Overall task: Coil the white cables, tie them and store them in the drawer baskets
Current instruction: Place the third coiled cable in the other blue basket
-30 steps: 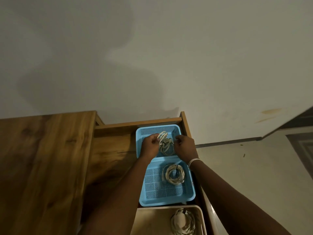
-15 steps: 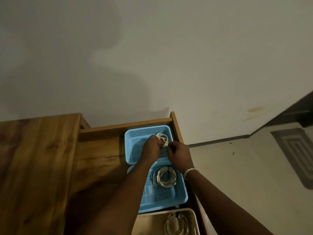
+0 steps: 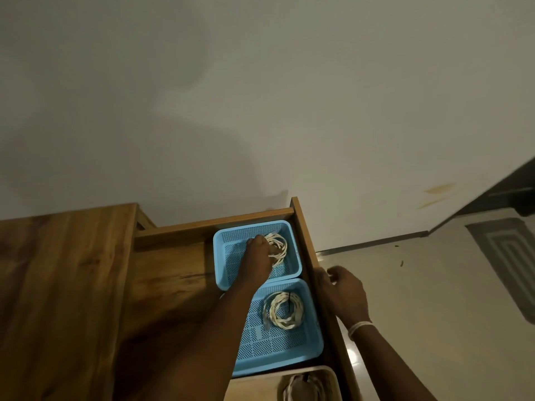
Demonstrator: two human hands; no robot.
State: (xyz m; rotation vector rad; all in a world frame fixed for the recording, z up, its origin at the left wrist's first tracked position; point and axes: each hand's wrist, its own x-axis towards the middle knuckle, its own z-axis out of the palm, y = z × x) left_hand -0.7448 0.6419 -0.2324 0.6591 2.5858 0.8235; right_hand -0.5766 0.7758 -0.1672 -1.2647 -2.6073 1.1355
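In the open wooden drawer (image 3: 304,227) stand two blue mesh baskets and a cream one. The far blue basket (image 3: 228,273) holds a coiled white cable (image 3: 278,246); my left hand (image 3: 257,256) rests in that basket with its fingers on the coil. The near blue basket (image 3: 289,348) contains a second white coil (image 3: 285,309) bound with a dark tie. A third coil (image 3: 304,387) lies in the cream basket (image 3: 254,386) at the bottom edge. My right hand (image 3: 341,290) hovers beside the drawer's right wall, fingers apart, holding nothing.
A wooden tabletop (image 3: 58,299) extends to the left of the drawer. A plain wall rises behind. Pale floor lies to the right, with a grey patterned mat (image 3: 509,256) near the right edge.
My right hand has let go of the coil and pulled back out to the drawer's right side. My left hand stays on the coil, now lying in the far blue basket.
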